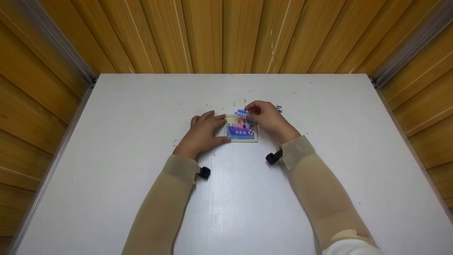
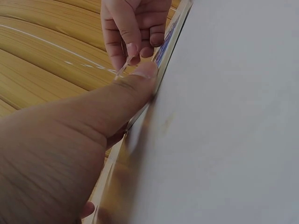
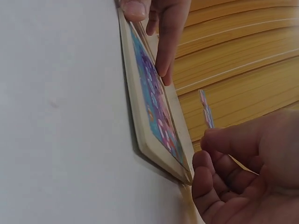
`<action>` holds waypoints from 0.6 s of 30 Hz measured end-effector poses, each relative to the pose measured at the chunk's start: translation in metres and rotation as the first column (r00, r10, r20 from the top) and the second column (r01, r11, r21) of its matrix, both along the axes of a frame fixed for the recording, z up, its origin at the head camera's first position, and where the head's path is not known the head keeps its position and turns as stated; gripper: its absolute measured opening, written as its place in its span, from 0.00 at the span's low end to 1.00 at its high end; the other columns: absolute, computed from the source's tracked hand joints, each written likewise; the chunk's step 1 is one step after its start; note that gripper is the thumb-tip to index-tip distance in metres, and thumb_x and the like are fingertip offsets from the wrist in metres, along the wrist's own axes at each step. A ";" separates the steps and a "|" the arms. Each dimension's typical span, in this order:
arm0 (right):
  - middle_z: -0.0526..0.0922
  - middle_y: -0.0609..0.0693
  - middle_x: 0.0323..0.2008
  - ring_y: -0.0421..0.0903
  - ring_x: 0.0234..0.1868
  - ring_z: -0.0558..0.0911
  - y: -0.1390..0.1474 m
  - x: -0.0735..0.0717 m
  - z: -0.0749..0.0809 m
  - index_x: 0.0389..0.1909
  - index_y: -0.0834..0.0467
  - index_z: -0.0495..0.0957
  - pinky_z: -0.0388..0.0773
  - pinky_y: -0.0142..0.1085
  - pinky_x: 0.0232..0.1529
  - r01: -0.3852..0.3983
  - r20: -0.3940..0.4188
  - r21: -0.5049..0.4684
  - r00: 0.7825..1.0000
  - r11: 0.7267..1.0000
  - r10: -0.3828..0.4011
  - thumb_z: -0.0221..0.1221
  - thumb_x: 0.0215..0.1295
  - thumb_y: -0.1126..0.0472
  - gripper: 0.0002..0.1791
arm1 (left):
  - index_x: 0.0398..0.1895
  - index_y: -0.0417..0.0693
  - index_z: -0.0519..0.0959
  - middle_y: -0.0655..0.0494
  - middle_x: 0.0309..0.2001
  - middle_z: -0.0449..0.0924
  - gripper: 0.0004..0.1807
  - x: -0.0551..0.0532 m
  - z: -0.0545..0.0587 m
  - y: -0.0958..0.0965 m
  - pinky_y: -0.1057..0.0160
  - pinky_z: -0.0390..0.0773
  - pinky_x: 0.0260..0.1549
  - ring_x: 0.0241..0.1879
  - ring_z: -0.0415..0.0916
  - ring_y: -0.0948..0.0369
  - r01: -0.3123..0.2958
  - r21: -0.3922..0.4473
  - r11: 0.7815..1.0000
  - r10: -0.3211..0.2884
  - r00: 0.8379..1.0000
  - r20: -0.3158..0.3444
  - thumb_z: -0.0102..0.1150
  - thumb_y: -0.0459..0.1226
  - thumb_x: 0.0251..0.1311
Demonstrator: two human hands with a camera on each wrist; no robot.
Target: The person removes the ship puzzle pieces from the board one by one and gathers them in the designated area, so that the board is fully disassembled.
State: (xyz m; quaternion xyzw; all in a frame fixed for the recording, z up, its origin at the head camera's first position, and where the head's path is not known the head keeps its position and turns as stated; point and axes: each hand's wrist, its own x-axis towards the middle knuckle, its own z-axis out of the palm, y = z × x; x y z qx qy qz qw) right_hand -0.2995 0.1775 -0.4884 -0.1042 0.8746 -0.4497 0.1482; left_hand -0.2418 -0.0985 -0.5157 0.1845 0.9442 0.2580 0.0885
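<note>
A small jigsaw puzzle in a pale wooden frame lies mid-table, its lower part showing a purple ship on blue water. My left hand rests along the frame's left side, fingers extended, with the thumb by the near corner and fingertips at the upper left. Between thumb and fingers, my right hand pinches a colourful puzzle piece. In the head view this piece overlaps the frame's far edge; in the right wrist view it stands raised on edge, above the frame. Part of the puzzle's upper right is hidden behind the right hand.
Another bit of puzzle lies on the white table just beyond the right hand. Small dark specks are scattered over the tabletop. Wood-look panels rise behind the table and at both sides.
</note>
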 end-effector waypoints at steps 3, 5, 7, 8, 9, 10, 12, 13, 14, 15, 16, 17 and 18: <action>0.86 0.55 0.56 0.48 0.55 0.81 0.003 -0.002 0.001 0.66 0.59 0.85 0.81 0.36 0.57 0.026 0.030 -0.059 0.999 0.998 -0.025 0.65 0.81 0.64 0.17 | 0.87 0.59 0.71 0.66 0.90 0.63 0.46 0.000 0.000 0.000 0.38 0.44 0.91 0.95 0.44 0.53 0.000 -0.002 1.000 0.000 1.000 0.006 0.71 0.66 0.71; 0.86 0.53 0.56 0.46 0.51 0.81 0.005 -0.003 0.002 0.66 0.59 0.85 0.82 0.32 0.50 0.048 0.065 -0.106 0.997 0.993 -0.041 0.66 0.80 0.64 0.17 | 0.87 0.59 0.71 0.66 0.90 0.63 0.46 0.000 0.000 0.000 0.38 0.43 0.91 0.95 0.44 0.53 0.002 -0.003 1.000 -0.002 1.000 0.007 0.70 0.66 0.72; 0.85 0.52 0.55 0.44 0.49 0.83 0.006 -0.004 0.003 0.66 0.60 0.85 0.84 0.29 0.47 0.072 0.113 -0.175 0.992 0.982 -0.053 0.66 0.80 0.65 0.18 | 0.87 0.59 0.71 0.66 0.90 0.62 0.47 0.000 0.001 -0.001 0.38 0.43 0.92 0.95 0.44 0.53 0.005 -0.003 1.000 -0.005 1.000 0.008 0.70 0.66 0.72; 0.85 0.51 0.54 0.43 0.48 0.84 0.006 -0.003 0.004 0.67 0.60 0.85 0.85 0.28 0.47 0.088 0.145 -0.213 0.988 0.973 -0.058 0.67 0.80 0.65 0.18 | 0.87 0.59 0.71 0.66 0.91 0.62 0.46 0.000 0.001 -0.001 0.38 0.43 0.91 0.95 0.44 0.53 0.006 -0.003 1.000 -0.006 1.000 0.008 0.70 0.65 0.72; 0.85 0.50 0.53 0.42 0.47 0.85 0.007 -0.003 0.004 0.67 0.60 0.85 0.86 0.27 0.47 0.105 0.171 -0.249 0.983 0.963 -0.063 0.67 0.80 0.65 0.18 | 0.87 0.59 0.71 0.66 0.91 0.62 0.46 0.001 0.001 -0.001 0.38 0.43 0.91 0.95 0.44 0.53 0.006 -0.003 1.000 -0.006 1.000 0.008 0.70 0.65 0.72; 0.86 0.49 0.52 0.42 0.46 0.86 0.008 -0.004 0.004 0.66 0.60 0.85 0.87 0.28 0.48 0.127 0.199 -0.289 0.977 0.949 -0.070 0.67 0.80 0.66 0.18 | 0.87 0.59 0.71 0.66 0.91 0.62 0.47 0.001 0.001 -0.001 0.38 0.43 0.91 0.95 0.44 0.53 0.006 -0.003 1.000 -0.006 1.000 0.010 0.70 0.65 0.72; 0.87 0.49 0.50 0.41 0.46 0.88 0.010 -0.004 0.005 0.66 0.61 0.85 0.89 0.29 0.52 0.158 0.238 -0.353 0.968 0.922 -0.075 0.66 0.80 0.67 0.18 | 0.88 0.60 0.71 0.67 0.91 0.62 0.47 0.001 0.001 -0.001 0.39 0.43 0.91 0.95 0.43 0.54 0.002 -0.001 1.000 -0.002 1.000 0.014 0.71 0.65 0.72; 0.87 0.49 0.50 0.41 0.46 0.88 0.011 -0.004 0.006 0.66 0.61 0.85 0.89 0.29 0.52 0.174 0.252 -0.375 0.964 0.910 -0.081 0.66 0.80 0.67 0.18 | 0.88 0.60 0.71 0.67 0.91 0.62 0.46 0.001 0.001 -0.001 0.39 0.43 0.91 0.95 0.43 0.54 0.000 -0.001 1.000 0.000 1.000 0.015 0.71 0.65 0.72; 0.88 0.49 0.50 0.42 0.46 0.88 0.012 -0.003 0.006 0.66 0.61 0.86 0.89 0.30 0.53 0.200 0.273 -0.398 0.958 0.895 -0.093 0.67 0.79 0.67 0.18 | 0.88 0.60 0.71 0.67 0.91 0.62 0.46 0.001 0.001 -0.001 0.39 0.43 0.91 0.95 0.43 0.54 -0.001 -0.002 1.000 0.001 1.000 0.016 0.71 0.65 0.72; 0.89 0.49 0.50 0.42 0.46 0.88 0.013 -0.004 0.006 0.65 0.61 0.87 0.89 0.31 0.53 0.219 0.285 -0.417 0.953 0.882 -0.102 0.67 0.78 0.67 0.18 | 0.88 0.60 0.71 0.67 0.91 0.62 0.46 0.001 0.001 0.000 0.39 0.43 0.91 0.95 0.43 0.54 -0.002 -0.004 1.000 0.002 1.000 0.014 0.71 0.65 0.72; 0.89 0.49 0.50 0.43 0.47 0.88 0.015 -0.004 0.006 0.65 0.60 0.87 0.89 0.32 0.54 0.240 0.301 -0.435 0.947 0.868 -0.110 0.68 0.78 0.67 0.18 | 0.87 0.60 0.71 0.66 0.90 0.62 0.46 0.000 0.001 0.000 0.39 0.43 0.91 0.95 0.43 0.53 -0.003 -0.007 1.000 0.003 1.000 0.012 0.71 0.65 0.72; 0.90 0.49 0.51 0.43 0.48 0.88 0.016 -0.004 0.006 0.65 0.60 0.87 0.89 0.32 0.55 0.257 0.313 -0.449 0.942 0.856 -0.119 0.68 0.77 0.67 0.18 | 0.87 0.60 0.71 0.66 0.90 0.62 0.46 0.000 0.001 0.000 0.38 0.43 0.91 0.95 0.44 0.53 -0.004 -0.010 1.000 0.004 1.000 0.010 0.71 0.65 0.71; 0.90 0.50 0.52 0.44 0.48 0.88 0.017 -0.004 0.007 0.64 0.60 0.88 0.88 0.33 0.55 0.282 0.331 -0.466 0.935 0.839 -0.130 0.69 0.77 0.67 0.18 | 0.87 0.60 0.71 0.66 0.90 0.63 0.46 0.000 0.000 0.001 0.38 0.43 0.91 0.95 0.44 0.53 -0.005 -0.014 1.000 0.005 1.000 0.007 0.71 0.65 0.71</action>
